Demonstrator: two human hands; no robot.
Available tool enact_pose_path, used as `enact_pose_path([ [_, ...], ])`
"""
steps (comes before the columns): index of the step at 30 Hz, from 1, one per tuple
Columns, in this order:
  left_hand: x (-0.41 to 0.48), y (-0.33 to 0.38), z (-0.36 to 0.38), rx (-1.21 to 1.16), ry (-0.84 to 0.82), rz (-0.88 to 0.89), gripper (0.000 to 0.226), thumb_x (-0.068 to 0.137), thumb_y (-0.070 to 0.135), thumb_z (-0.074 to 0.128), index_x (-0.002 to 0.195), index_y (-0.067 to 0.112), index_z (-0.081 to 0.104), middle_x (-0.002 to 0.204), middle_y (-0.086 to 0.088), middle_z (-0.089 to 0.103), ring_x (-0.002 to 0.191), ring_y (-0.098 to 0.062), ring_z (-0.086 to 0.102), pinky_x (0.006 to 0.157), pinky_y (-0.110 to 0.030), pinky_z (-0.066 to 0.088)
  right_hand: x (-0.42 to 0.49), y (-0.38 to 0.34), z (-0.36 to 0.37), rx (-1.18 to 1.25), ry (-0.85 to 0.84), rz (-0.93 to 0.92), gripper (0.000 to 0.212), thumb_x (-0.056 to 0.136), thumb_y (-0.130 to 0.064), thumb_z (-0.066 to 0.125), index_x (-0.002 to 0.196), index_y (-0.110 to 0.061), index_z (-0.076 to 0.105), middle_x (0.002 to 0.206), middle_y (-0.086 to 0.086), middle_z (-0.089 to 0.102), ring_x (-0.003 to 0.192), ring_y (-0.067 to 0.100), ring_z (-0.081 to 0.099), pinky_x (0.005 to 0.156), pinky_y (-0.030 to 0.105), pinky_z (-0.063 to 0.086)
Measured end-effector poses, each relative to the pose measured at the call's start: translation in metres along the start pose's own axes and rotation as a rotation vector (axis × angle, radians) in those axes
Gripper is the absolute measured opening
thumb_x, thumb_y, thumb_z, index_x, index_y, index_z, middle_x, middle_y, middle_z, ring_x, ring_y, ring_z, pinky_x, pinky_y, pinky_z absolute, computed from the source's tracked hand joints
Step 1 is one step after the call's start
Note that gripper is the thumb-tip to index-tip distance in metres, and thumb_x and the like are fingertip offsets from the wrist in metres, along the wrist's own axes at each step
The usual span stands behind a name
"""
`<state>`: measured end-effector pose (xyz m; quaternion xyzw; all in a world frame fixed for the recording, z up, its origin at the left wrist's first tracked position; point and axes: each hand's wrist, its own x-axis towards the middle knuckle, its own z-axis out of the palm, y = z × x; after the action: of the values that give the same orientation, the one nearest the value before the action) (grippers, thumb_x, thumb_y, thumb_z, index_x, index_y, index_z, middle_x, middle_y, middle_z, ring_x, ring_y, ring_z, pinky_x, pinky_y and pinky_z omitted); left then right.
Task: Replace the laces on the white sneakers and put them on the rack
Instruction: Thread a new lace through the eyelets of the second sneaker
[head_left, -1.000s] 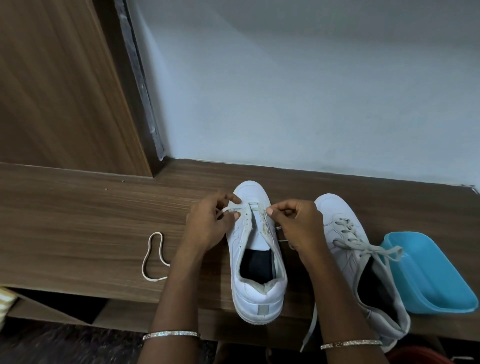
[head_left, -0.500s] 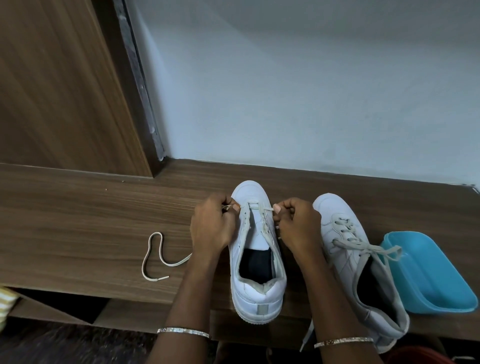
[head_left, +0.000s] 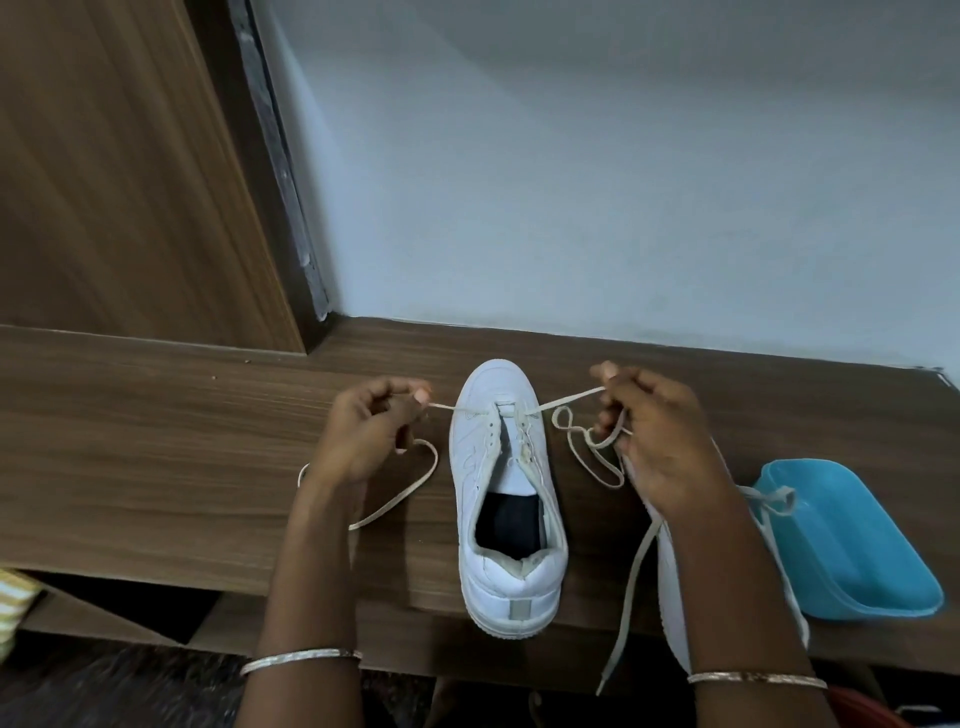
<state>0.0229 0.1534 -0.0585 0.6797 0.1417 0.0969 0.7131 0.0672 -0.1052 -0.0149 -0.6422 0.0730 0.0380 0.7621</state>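
Note:
A white sneaker (head_left: 506, 519) stands on the wooden shelf (head_left: 156, 441), toe pointing to the wall. An off-white lace (head_left: 566, 399) runs through its front eyelets and stretches out to both sides. My left hand (head_left: 363, 431) pinches the lace's left end just left of the toe. My right hand (head_left: 654, 436) pinches the right end, and the slack loops beside it and hangs over the shelf's edge. The second white sneaker (head_left: 675, 597), laced, lies under my right forearm and is mostly hidden.
A light blue plastic tub (head_left: 852, 551) sits at the right end of the shelf, touching the second sneaker's laces. A wooden panel (head_left: 104, 182) rises at the back left, a pale wall behind. An open compartment shows below the shelf's front edge.
Both hands have moved apart from the sneaker's toe, drawing the lace ends outward through the front eyelets. The loose lace on the left has been pulled closer to my left hand.

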Motion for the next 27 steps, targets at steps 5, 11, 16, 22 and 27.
enact_pose_path([
  [5, -0.008, 0.016, -0.001, -0.377, -0.075, -0.022, 0.02, 0.095, 0.009, 0.059, 0.111, 0.007, 0.07, 0.094, -0.007, 0.075, 0.064, -0.011, 0.06, 0.06, -0.022, 0.052, -0.002, -0.013, -0.018, 0.238, -0.024, -0.015, 0.013, 0.097, -0.015, 0.061, 0.102, -0.011, 0.073, 0.084, 0.0, 0.073, 0.07, 0.01, 0.064, 0.068, 0.023, 0.056],
  [11, -0.014, 0.034, 0.008, -0.601, -0.114, 0.049, 0.034, 0.09, 0.007, 0.061, 0.123, 0.009, 0.067, 0.123, -0.007, 0.072, 0.073, -0.005, 0.066, 0.06, -0.015, 0.052, -0.004, -0.031, -0.033, 0.397, -0.021, -0.172, 0.019, 0.096, -0.007, 0.059, 0.11, -0.012, 0.072, 0.091, -0.001, 0.073, 0.068, 0.009, 0.06, 0.062, 0.02, 0.049],
  [16, -0.012, 0.031, 0.007, -0.57, -0.062, 0.054, 0.026, 0.093, 0.019, 0.059, 0.116, 0.012, 0.071, 0.114, -0.005, 0.075, 0.087, -0.011, 0.072, 0.074, -0.024, 0.058, -0.004, -0.033, -0.055, 0.406, 0.051, -0.271, 0.018, 0.097, -0.012, 0.059, 0.111, -0.014, 0.071, 0.096, -0.003, 0.071, 0.07, 0.008, 0.058, 0.064, 0.021, 0.045],
  [22, -0.01, 0.019, 0.007, -0.236, -0.05, -0.04, 0.026, 0.087, 0.032, 0.07, 0.093, 0.007, 0.074, 0.083, -0.01, 0.07, 0.064, -0.015, 0.057, 0.066, -0.028, 0.05, -0.015, -0.037, -0.045, 0.258, -0.277, -0.278, 0.034, 0.1, -0.01, 0.047, 0.13, -0.01, 0.062, 0.124, 0.005, 0.071, 0.088, 0.015, 0.068, 0.076, 0.025, 0.054],
  [27, -0.003, 0.007, -0.003, 0.0, 0.051, 0.027, 0.009, 0.092, 0.023, 0.07, 0.095, 0.016, 0.074, 0.085, 0.001, 0.076, 0.072, -0.01, 0.067, 0.07, -0.029, 0.052, -0.018, -0.035, -0.032, 0.179, -0.437, -0.266, 0.051, 0.095, -0.008, 0.05, 0.146, -0.011, 0.048, 0.145, 0.002, 0.058, 0.117, 0.029, 0.066, 0.095, 0.036, 0.055],
])
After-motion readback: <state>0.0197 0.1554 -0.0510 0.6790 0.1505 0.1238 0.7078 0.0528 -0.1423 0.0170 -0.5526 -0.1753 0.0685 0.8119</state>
